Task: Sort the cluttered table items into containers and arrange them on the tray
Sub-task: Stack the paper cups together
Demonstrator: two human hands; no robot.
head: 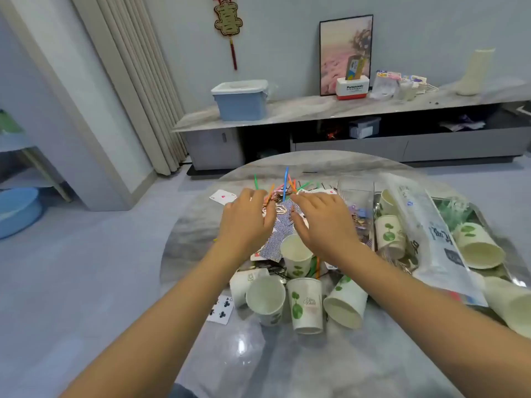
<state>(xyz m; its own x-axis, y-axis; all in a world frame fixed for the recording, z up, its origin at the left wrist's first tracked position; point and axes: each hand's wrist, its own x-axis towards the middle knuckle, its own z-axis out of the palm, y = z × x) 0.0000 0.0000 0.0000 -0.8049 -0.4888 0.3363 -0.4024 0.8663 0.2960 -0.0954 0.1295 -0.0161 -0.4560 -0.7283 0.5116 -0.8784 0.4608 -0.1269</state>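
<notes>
Both hands reach over a heap in the middle of the round marble table (301,366). My left hand (247,219) and my right hand (324,222) face each other with fingers curled in around coloured plastic sticks (286,182), which poke up between them. Blue-backed playing cards (280,228) and paper clips lie under the hands. Several white paper cups with green prints (305,304) stand or lie nearer me. A metal tray (485,222) at the right holds more cups (390,235) and a printed plastic bag (431,239).
A clear plastic box (357,196) stands between the heap and the tray. A clubs card (221,310) lies at the table's left edge, a heart card (222,196) further back. Beyond are a low cabinet (344,110) with a blue storage box (241,100).
</notes>
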